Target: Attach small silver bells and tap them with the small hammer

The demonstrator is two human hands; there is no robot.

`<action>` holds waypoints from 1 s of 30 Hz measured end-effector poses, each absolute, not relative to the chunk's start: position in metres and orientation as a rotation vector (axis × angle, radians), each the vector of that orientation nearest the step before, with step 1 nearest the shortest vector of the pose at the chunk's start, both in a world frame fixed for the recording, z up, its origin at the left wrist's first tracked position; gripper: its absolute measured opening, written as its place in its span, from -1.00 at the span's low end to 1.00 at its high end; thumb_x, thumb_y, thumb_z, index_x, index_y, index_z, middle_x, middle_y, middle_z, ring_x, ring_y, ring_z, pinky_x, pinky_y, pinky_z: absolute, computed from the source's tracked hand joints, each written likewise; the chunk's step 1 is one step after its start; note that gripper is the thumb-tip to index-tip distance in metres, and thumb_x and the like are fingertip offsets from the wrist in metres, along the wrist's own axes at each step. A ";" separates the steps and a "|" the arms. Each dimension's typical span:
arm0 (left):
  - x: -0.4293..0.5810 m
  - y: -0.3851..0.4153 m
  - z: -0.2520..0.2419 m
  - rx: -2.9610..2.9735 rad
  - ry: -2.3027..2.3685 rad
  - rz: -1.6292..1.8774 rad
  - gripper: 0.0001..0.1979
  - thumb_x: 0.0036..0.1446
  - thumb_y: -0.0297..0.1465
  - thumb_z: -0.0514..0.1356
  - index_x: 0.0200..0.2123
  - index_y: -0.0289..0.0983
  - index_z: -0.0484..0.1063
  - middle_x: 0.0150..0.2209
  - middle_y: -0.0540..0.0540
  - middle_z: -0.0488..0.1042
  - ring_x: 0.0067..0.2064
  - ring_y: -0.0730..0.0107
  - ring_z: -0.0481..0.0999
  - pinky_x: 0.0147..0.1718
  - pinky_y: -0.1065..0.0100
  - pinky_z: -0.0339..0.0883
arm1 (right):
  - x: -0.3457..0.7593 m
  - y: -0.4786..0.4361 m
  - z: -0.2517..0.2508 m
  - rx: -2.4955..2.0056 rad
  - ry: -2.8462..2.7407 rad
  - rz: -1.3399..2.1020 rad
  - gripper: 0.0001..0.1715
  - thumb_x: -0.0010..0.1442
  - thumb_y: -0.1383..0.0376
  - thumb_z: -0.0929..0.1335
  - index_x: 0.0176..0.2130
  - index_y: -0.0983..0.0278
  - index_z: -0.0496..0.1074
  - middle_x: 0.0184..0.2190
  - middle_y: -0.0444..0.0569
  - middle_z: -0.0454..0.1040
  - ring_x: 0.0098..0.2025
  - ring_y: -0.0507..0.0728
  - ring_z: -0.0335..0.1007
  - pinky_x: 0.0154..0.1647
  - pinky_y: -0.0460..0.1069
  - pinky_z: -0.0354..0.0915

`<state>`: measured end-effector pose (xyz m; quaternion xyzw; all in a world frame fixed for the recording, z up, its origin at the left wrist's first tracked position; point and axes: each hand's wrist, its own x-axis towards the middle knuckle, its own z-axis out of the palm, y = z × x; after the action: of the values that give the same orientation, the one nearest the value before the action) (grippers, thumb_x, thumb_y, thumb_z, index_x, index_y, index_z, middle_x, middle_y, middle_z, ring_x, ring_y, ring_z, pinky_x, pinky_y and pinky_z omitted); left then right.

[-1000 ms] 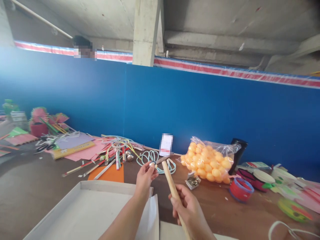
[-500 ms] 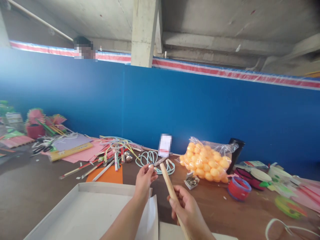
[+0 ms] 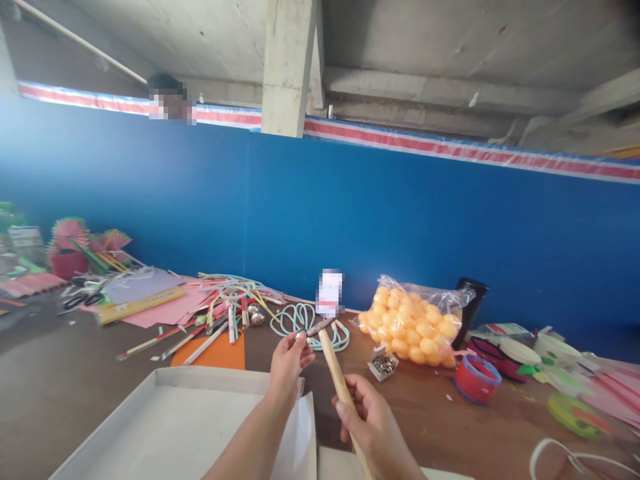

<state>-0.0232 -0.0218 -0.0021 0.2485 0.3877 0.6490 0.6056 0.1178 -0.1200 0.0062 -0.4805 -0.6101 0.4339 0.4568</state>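
The left hand (image 3: pixel 287 365) pinches a silvery ball (image 3: pixel 301 337), the right hand (image 3: pixel 367 415) a wooden stick (image 3: pixel 335 367).

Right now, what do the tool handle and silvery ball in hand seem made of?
The tool handle looks like smooth, bare wood: pale tan with lengthwise streaks. The silvery ball seems polished metal, possibly coated plastic, judging by its bright glints.

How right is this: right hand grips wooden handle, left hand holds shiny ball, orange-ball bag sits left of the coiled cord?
Wrong side: head view shows the bag of orange balls right of the coiled cord. Right hand on wooden handle, left hand on shiny ball: correct.
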 end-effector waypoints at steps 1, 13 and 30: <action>-0.023 -0.022 -0.002 0.573 0.899 1.500 -0.73 -0.06 -0.38 0.27 -0.28 -0.37 0.35 -0.46 -0.08 0.41 -0.49 0.52 0.44 -0.48 0.43 0.40 | 0.118 -0.120 0.006 -1.183 -1.504 1.068 -0.71 0.14 0.16 0.28 -0.16 0.25 0.25 -0.38 -0.10 0.37 -0.60 -0.05 0.30 -0.60 -0.14 0.19; -0.025 -0.019 -0.006 0.605 0.912 1.525 -0.69 -0.04 -0.34 0.25 -0.23 -0.35 0.34 -0.36 -0.13 0.42 -0.43 0.50 0.45 -0.43 0.39 0.41 | 0.112 -0.124 0.010 -1.189 -1.405 1.001 -0.60 0.07 0.14 0.32 -0.13 0.29 0.27 -0.36 -0.02 0.42 -0.62 -0.03 0.30 -0.67 -0.14 0.17; -0.024 -0.016 -0.007 0.572 0.914 1.575 -0.69 -0.05 -0.35 0.26 -0.22 -0.35 0.33 -0.33 -0.15 0.43 -0.43 0.49 0.47 -0.42 0.36 0.42 | 0.114 -0.124 0.011 -1.191 -1.417 0.988 -0.63 0.09 0.15 0.31 -0.14 0.30 0.27 -0.35 -0.02 0.42 -0.60 -0.01 0.32 -0.60 -0.12 0.20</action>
<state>-0.0240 -0.0164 -0.0072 0.2443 0.3906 0.6732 0.5783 0.1139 -0.1239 0.0111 -0.4920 -0.5856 0.4083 0.4984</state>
